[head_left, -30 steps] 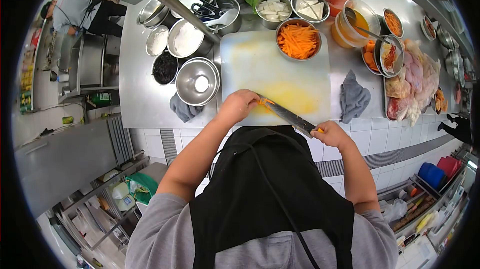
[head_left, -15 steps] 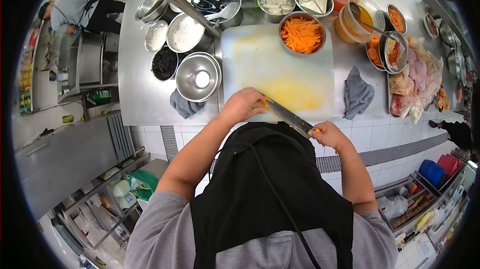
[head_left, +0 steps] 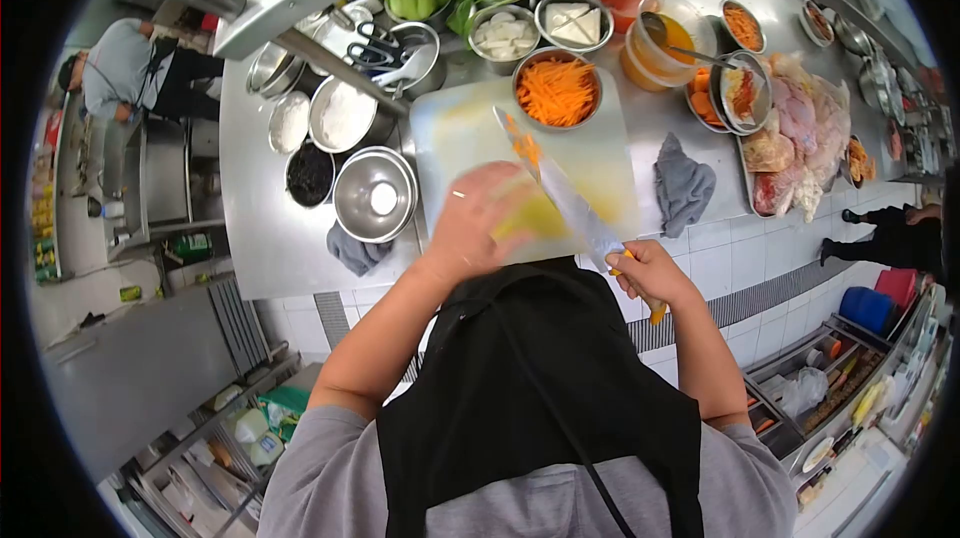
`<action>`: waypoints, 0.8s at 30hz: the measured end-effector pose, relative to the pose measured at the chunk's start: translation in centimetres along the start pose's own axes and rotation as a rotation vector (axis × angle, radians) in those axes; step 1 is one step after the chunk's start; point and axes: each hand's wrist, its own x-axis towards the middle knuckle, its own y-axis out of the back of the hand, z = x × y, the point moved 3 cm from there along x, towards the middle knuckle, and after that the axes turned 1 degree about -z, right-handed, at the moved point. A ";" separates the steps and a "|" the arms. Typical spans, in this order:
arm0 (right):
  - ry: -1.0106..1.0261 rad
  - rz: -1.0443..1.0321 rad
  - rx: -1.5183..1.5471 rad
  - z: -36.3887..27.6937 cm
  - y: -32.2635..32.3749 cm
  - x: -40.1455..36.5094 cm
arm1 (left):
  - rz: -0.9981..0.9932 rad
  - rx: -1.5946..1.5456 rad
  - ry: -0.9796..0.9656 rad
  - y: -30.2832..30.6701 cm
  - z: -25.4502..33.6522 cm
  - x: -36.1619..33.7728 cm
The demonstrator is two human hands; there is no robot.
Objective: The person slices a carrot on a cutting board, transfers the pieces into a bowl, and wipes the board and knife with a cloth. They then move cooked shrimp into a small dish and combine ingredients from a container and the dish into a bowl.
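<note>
In my right hand is a kitchen knife, its yellow handle gripped by closed fingers. The blade points up and left over the cutting board, and small orange carrot pieces lie on it near the tip. My left hand is blurred by motion left of the blade, over the board's near edge; its fingers look spread and hold nothing I can see. A metal bowl of shredded carrot stands at the board's far edge, just beyond the knife tip.
Empty stacked metal bowls stand left of the board, near a bowl of black shreds. A grey cloth lies to the right, before a tray of raw meat. Another person stands at far left.
The knife has swung upward, its tip now near the carrot bowl with carrot pieces on the blade. My left hand has left the blade tip and opened. The view has shifted slightly.
</note>
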 end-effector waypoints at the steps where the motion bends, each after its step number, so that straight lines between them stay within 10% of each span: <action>1: 0.004 0.033 0.035 -1.2 0.1 -0.8 | -0.129 -0.034 -0.104 -0.3 1.8 1.4; 7: -0.023 0.149 0.259 -5.9 -0.5 -4.1 | -0.589 -0.004 -0.343 -6.2 5.5 5.5; 24: -0.123 0.239 0.077 0.5 3.8 -16.1 | -0.270 0.022 -0.125 -6.3 -7.2 13.1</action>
